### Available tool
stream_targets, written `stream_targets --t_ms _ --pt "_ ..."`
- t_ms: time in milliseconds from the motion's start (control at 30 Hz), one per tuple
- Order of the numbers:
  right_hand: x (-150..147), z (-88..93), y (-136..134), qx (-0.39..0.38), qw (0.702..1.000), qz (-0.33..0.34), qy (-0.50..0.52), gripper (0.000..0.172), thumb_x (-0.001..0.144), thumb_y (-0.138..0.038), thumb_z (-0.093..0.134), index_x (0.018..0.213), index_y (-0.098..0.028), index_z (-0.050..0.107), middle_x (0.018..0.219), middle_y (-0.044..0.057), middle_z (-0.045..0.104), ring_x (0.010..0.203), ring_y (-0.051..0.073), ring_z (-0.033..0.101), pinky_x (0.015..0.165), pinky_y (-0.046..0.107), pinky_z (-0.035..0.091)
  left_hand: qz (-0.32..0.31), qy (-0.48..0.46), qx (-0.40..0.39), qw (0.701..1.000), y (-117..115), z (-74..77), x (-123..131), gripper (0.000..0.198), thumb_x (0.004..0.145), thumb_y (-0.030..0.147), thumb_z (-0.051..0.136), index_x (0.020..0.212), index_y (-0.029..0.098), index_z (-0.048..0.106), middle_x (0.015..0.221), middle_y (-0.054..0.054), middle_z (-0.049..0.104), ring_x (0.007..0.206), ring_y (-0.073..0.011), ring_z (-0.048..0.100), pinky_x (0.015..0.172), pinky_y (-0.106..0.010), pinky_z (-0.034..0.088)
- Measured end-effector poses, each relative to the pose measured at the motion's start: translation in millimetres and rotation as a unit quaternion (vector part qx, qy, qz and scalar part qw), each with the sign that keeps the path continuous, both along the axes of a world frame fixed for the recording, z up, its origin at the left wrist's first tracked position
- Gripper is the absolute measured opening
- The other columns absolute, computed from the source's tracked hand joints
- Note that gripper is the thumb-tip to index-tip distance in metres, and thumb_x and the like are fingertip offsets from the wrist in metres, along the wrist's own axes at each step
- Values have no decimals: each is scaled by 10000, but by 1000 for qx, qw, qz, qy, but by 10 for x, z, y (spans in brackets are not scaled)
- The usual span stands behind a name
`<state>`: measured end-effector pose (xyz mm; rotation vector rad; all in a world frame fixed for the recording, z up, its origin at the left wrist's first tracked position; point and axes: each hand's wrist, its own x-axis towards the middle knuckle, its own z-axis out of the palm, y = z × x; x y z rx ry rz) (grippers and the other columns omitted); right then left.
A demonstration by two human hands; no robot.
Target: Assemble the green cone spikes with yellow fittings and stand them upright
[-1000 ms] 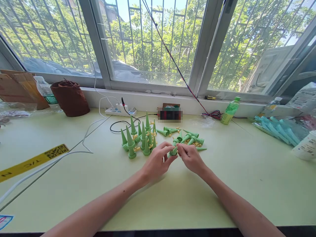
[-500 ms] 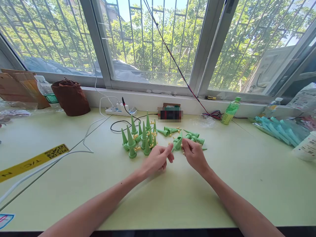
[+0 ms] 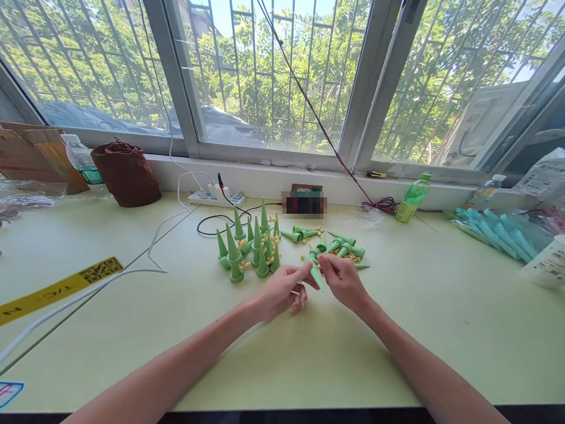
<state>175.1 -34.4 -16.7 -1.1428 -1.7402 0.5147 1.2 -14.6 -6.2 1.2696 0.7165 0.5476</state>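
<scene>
"Where does the head camera look from?"
"The wearer's head — above the near edge of the table (image 3: 441, 330), tilted forward and down."
"How near?"
"Close — that edge crosses the bottom, the window (image 3: 282, 76) the top."

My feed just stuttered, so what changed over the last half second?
The left hand, then off the green cone, has reached rightward and taken hold of it. Its tip has swung round toward the bottom of the picture. The right hand stays at the cone; the standing cones are unchanged.
</scene>
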Motion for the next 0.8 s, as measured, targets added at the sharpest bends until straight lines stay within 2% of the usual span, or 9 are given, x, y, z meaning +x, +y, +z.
stream_targets --t_ms 100,233,300,400,567,667,800 --pt "-2 6 -3 -10 1000 5 10 483 979 -493 371 597 -199 406 523 -31 395 477 102 334 478 251 276 25 17 75 997 -7 0 -5 551 811 656 552 862 115 641 512 6 513 419 -75 434 420 -207 337" --pt "-1 -10 15 -36 999 3 29 499 960 -558 371 607 -204 395 518 -29 388 463 105 342 447 248 271 66 45 204 976 -25 4 -2 423 821 565 603 877 146 621 520 37 497 404 -62 394 403 -202 322" --pt "-1 -25 28 -52 998 6 45 507 951 -579 373 609 -204 393 524 -26 393 459 104 347 438 248 270 91 52 261 959 -35 6 9 364 833 519 608 874 158 621 576 32 513 432 -60 410 414 -198 356" --pt "-1 -40 41 -67 995 14 67 517 944 -586 386 600 -201 385 533 -25 395 450 96 343 432 248 267 127 64 360 922 -40 -5 23 276 850 436 614 886 164 645 777 -13 577 529 -66 467 482 -203 443" --pt "-1 -42 40 -73 993 30 83 511 947 -561 408 587 -202 363 514 -36 348 436 88 309 424 247 246 132 78 507 848 -21 -57 5 186 895 296 578 1036 220 673 1012 -47 619 597 -63 496 555 -195 478" --pt "-10 -45 40 -74 993 26 85 501 948 -557 410 596 -202 370 507 -41 342 436 89 315 427 246 250 140 100 539 825 -13 -83 -11 214 916 270 546 1099 252 657 1091 -45 606 564 -43 490 567 -197 481" --pt "-26 -57 50 -65 993 11 94 483 956 -541 406 618 -197 415 532 -32 395 452 92 349 439 246 272 156 126 516 833 -21 -69 -8 256 901 302 572 1145 242 621 1105 -45 596 546 -39 492 544 -197 466"
